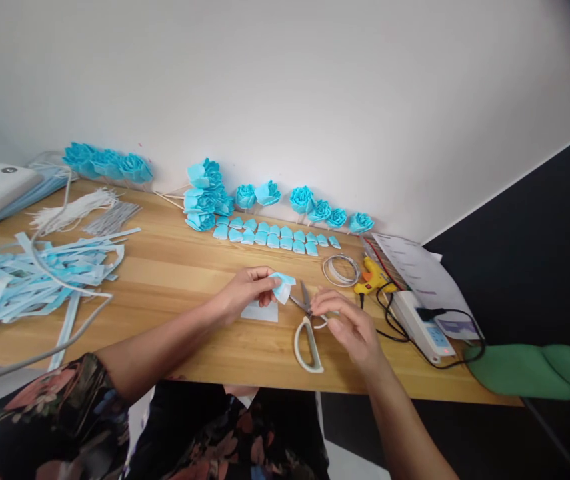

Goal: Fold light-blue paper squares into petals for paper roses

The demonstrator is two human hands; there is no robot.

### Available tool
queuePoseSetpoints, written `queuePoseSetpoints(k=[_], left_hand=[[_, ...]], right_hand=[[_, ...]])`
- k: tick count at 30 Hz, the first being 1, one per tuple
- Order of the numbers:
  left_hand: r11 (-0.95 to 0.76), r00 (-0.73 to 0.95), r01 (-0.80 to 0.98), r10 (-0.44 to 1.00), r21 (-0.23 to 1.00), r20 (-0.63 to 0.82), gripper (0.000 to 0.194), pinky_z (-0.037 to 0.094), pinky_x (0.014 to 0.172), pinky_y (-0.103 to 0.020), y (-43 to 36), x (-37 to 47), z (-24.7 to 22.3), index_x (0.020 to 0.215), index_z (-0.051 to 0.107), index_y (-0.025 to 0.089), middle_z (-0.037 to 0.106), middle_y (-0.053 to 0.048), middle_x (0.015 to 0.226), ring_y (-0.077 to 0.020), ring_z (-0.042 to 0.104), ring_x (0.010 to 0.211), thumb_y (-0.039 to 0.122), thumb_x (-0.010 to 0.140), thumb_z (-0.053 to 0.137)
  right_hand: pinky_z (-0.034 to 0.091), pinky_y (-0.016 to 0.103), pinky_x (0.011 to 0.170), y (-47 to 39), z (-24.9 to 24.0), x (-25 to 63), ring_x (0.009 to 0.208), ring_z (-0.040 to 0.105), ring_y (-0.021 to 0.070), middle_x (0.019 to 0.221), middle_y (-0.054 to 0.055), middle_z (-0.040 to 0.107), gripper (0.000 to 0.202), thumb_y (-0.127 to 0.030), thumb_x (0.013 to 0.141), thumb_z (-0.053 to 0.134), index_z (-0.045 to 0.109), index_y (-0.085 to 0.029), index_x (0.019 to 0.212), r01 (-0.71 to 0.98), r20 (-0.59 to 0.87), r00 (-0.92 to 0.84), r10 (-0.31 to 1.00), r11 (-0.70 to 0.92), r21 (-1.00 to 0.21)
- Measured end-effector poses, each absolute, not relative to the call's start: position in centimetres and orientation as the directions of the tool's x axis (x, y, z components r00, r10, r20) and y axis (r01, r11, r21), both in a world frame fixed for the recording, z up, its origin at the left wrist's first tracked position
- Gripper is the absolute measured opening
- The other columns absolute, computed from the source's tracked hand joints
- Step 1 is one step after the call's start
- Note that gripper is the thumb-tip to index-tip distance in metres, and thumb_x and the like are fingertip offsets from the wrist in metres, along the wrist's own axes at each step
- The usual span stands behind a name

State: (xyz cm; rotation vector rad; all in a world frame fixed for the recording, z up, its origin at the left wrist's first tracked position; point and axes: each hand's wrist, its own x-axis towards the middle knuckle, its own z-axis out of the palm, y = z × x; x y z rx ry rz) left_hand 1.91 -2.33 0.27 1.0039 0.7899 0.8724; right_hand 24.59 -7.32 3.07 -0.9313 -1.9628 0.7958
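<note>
My left hand (pixel 252 291) is closed, pinching a small folded piece of light blue and white fabric (pixel 283 287) between thumb and fingers, just above the table. My right hand (pixel 347 323) is at a pair of scissors (pixel 309 347) with pale handles, its curled fingers around the part near the pivot and one handle. The other handle loop points toward the front edge with no finger through it. The scissor blades stand apart, their tips close to the fabric piece. Under my left hand lies a flat white sheet (pixel 265 312), partly hidden.
Blue fabric flowers (pixel 203 193) line the wall, with rows of folded blue pieces (pixel 261 237) before them. Fabric strips (pixel 29 280) and a cable lie left. At right are a wire coil (pixel 341 270), a yellow glue gun (pixel 375 275) and a power strip (pixel 422 327).
</note>
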Motion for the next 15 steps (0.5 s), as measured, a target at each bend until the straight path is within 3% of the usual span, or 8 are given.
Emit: queuePoseSetpoints(k=[4,9,15], left_hand=[[0.277,0.44,-0.241,0.886,0.93,-0.15,0.028,0.035,0.052,-0.021,-2.3,2.0,0.3,0.069,0.056,0.013,0.057,0.002,0.058,-0.0063,0.047,0.049,0.039,0.072,0.068],[0.273,0.455,-0.256,0.88,0.927,-0.134,0.03,0.035,0.053,-0.022,-2.4,2.0,0.5,0.068,0.056,0.013,0.055,0.002,0.056,-0.0064,0.046,0.049,0.041,0.071,0.069],[0.281,0.459,-0.264,0.878,0.923,-0.136,0.032,0.035,0.053,-0.022,-2.4,2.0,0.7,0.068,0.056,0.013,0.055,0.003,0.057,-0.0065,0.046,0.049,0.042,0.069,0.07]], right_hand=[[0.04,0.049,0.097,-7.5,3.4,24.1,0.111,0.053,0.027,0.114,0.008,0.062,0.019,-0.03,0.087,0.052,0.067,-0.025,0.098,0.459,0.398,-0.513,0.76,0.635,-0.621],[0.037,0.055,0.1,-7.4,3.1,23.3,0.127,0.041,0.0313,0.133,0.008,0.055,0.043,-0.025,0.08,0.06,0.058,-0.027,0.123,0.512,0.445,-0.641,0.626,0.78,-0.36],[0.04,0.053,0.099,-7.3,2.9,22.5,0.118,0.05,0.0289,0.129,0.007,0.058,0.051,-0.024,0.082,0.059,0.05,-0.028,0.132,0.494,0.442,-0.658,0.61,0.792,-0.358]])
